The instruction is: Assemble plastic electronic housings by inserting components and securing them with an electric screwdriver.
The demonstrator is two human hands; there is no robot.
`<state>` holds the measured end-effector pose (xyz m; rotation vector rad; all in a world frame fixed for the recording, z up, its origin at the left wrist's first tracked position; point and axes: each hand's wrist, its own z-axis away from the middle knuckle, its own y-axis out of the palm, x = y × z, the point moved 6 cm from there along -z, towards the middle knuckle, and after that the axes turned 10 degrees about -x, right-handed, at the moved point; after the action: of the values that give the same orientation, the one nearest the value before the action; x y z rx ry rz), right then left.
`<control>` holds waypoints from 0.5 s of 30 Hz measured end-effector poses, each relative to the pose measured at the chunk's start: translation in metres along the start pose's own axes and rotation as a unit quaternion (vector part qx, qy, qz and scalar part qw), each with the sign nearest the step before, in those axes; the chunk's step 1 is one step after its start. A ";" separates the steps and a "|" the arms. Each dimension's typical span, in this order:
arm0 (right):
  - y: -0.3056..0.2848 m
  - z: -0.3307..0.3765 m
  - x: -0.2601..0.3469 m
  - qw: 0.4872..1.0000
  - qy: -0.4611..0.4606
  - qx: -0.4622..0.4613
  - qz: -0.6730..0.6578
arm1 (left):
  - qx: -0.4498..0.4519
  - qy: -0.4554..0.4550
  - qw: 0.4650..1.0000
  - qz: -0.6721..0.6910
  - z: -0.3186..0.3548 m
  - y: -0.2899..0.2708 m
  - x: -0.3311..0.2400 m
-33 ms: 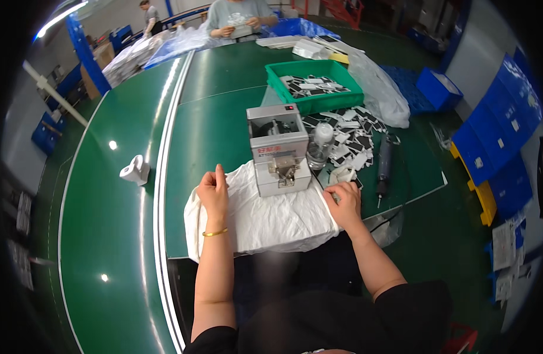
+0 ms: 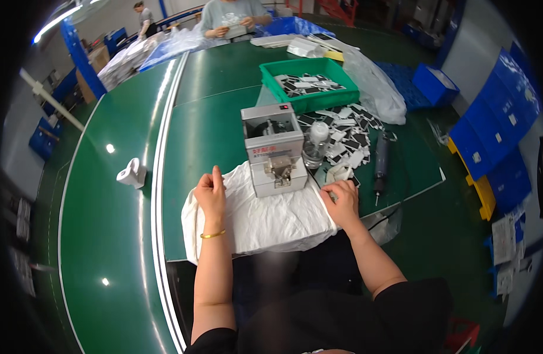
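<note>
A white cloth [image 2: 271,221] lies creased over the near edge of the green table. On its far part stands a small grey machine [image 2: 275,150] with an open top and a metal mechanism low on its front. Over the cloth's left side is my left hand [image 2: 210,193], its fingers curled and the thumb up; what it may hold is hidden. My right hand [image 2: 342,202] is closed at the cloth's right edge, with the edge bunched beside the fingers. A clear bottle with a white cap [image 2: 316,144] stands right of the machine, near a crumpled pale cloth [image 2: 339,172].
Loose black and white flat pieces [image 2: 351,138] spread behind my right hand, before a green bin [image 2: 271,79] holding more. An electric screwdriver [image 2: 382,168] lies at the right. White tape or a similar white object [image 2: 132,173] stands left. A person [image 2: 233,20] works across the table.
</note>
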<state>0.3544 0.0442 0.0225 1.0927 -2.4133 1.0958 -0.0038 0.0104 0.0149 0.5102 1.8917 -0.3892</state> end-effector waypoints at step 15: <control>-0.026 -0.011 -0.012 0.984 0.067 -0.066 -0.152 | 0.055 -0.013 0.997 -0.056 0.006 0.014 0.002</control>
<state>0.3808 0.0473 0.0371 1.2478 -2.0950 0.8654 0.0077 0.0192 0.0108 0.4711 1.8868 -0.5729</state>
